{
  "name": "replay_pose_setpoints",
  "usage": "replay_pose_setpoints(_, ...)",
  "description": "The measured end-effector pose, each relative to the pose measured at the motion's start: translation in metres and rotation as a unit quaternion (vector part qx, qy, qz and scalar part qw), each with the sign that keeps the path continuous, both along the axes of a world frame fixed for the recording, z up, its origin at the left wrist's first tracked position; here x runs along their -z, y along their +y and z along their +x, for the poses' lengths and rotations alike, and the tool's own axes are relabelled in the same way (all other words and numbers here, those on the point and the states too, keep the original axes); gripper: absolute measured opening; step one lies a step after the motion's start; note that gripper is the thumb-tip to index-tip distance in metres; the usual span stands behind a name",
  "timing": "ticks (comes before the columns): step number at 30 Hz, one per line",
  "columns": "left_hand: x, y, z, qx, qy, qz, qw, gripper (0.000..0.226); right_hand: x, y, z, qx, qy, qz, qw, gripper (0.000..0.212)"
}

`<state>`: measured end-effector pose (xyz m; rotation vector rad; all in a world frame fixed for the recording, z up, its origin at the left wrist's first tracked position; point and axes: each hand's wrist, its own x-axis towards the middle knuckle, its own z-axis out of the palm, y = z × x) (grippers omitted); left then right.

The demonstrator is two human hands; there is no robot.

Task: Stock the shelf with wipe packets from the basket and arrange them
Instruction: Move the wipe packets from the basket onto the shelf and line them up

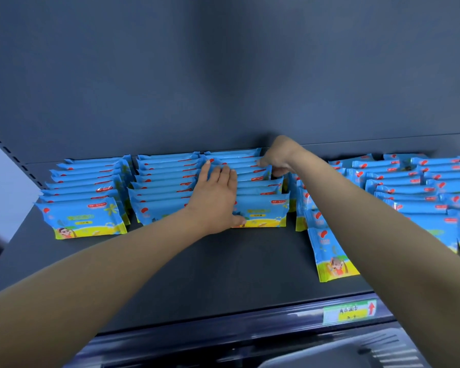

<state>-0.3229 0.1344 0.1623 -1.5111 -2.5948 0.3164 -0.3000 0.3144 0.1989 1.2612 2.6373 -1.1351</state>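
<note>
Step in hand: arranging, not loading. You're squaring up the third row (pixel 260 193) of wipe packets on the shelf (pixel 197 274).

- Left hand (pixel 218 195): flat, fingers straight, pressing on the packet tops, thumb down at the front packet.
- Right hand (pixel 276 162): fingers curled round the right end of the rear packets, close to the back wall (pixel 223 75).
- First row (pixel 85 197) and second row (pixel 165 187) stand neat to the left, narrow gaps between them.
- Right of you, the loose pile (pixel 409 187) is unsorted and overlapping. One stray packet (pixel 332 256) leans forward of it, well out from the rest.

Next move, my read: squeeze the row front to back, then let go gently. These are soft, slippery packs and will likely fan over if you let go fast. Then take the stray packet and start on the pile.

Room:
- Wide bare strip of shelf in front of all rows, good for staging.
- Little slack sideways; your right forearm crosses over the pile's left edge, so lift clear rather than drag.
- Front lip (pixel 223 330) with price label (pixel 349 312) is near the stray packet; don't nudge it off.
- Grey shape (pixel 329 351) at the bottom may be the basket; can't tell.
</note>
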Motion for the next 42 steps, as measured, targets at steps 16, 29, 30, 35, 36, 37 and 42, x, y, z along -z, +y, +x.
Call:
replay_pose_setpoints(16, -0.001, -0.006, -0.002, -0.005, 0.053, -0.007, 0.999, 0.1, 0.001, 0.006, 0.001, 0.034, 0.054, -0.049, 0.997, 0.016)
replay_pose_setpoints(29, 0.004, -0.008, -0.003, -0.017, 0.024, 0.014, 0.999, 0.101, 0.002, -0.004, 0.001, -0.036, 0.032, 0.003, 0.999, 0.019)
replay_pose_setpoints(30, 0.004, -0.008, -0.004, -0.018, 0.022, 0.016, 0.999, 0.101, 0.0, -0.005, 0.002, -0.05, 0.024, 0.005, 0.998, 0.018)
replay_pose_setpoints(35, 0.003, -0.007, -0.004, -0.02, 0.018, 0.02, 0.999, 0.102, -0.012, -0.008, 0.014, -0.136, -0.04, -0.009, 0.99, 0.025)
replay_pose_setpoints(36, 0.004, -0.007, -0.003, -0.022, 0.017, 0.021, 0.999, 0.102, -0.013, -0.009, 0.015, -0.156, -0.053, 0.008, 0.986, 0.018)
replay_pose_setpoints(37, 0.004, -0.007, -0.003, -0.022, 0.016, 0.022, 0.999, 0.102, -0.014, -0.011, 0.015, -0.169, -0.063, 0.032, 0.983, 0.014)
replay_pose_setpoints(42, 0.004, -0.008, -0.001, -0.014, 0.026, 0.019, 0.999, 0.101, -0.009, -0.005, 0.013, -0.139, -0.052, 0.103, 0.984, 0.032)
